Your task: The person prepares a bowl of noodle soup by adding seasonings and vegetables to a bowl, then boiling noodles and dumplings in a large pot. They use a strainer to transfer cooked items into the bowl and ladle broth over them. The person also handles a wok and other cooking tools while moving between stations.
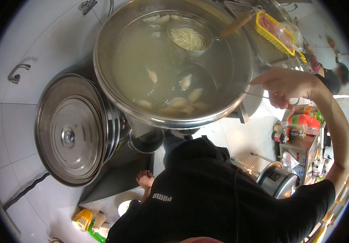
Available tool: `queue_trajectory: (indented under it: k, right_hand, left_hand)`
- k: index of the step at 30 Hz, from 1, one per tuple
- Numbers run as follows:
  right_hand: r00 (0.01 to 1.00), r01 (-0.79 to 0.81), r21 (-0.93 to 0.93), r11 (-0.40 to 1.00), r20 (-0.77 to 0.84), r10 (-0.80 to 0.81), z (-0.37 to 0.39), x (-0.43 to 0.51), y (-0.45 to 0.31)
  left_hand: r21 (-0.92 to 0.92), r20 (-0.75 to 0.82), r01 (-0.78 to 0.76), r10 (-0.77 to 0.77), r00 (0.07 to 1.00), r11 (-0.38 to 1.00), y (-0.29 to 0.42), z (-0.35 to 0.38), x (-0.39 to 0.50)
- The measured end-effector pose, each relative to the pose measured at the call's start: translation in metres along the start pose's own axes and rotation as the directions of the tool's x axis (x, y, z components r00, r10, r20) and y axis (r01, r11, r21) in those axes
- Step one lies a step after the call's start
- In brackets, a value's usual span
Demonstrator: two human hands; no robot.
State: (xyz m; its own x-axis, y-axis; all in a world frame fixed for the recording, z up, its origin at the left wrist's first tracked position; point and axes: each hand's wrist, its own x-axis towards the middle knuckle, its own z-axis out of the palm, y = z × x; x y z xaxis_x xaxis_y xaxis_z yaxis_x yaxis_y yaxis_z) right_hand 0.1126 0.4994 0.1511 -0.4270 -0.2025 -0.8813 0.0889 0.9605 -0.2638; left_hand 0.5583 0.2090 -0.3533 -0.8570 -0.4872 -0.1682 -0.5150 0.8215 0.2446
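A large steel pot point(174, 124) of cloudy liquid stands before me. Off its right rim, my right hand point(286, 86) grips a thin metal handle point(262, 95) that reaches over the rim. It appears to belong to a round strainer, whose faint ring shows in the liquid. Several pale dumplings point(179, 103) lie in and around that ring. Farther back, a wire strainer basket point(212, 41) holds noodles point(188, 38), its wooden handle point(236, 25) leaning on the rim. Low on my left, my left hand point(145, 179) has curled fingers beside a dark counter edge, with nothing visible in it.
Stacked steel pots under a lid point(68, 136) stand left, near a wall tap point(18, 73). A yellow tray of meat point(274, 32) sits back right. Bottles point(280, 136) and a steel cooker point(279, 180) are at right. Another person point(332, 77) is beyond my right arm.
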Motion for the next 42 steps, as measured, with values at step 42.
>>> queue_trajectory:
  k: [42]
  right_hand:
    - [0.307,-0.183,-0.833,0.523,-0.553,-0.774,0.055,0.025,-0.029]
  left_hand:
    - [-0.064,-0.087,0.009,-0.014,0.996,0.998,0.008,-0.006,0.0]
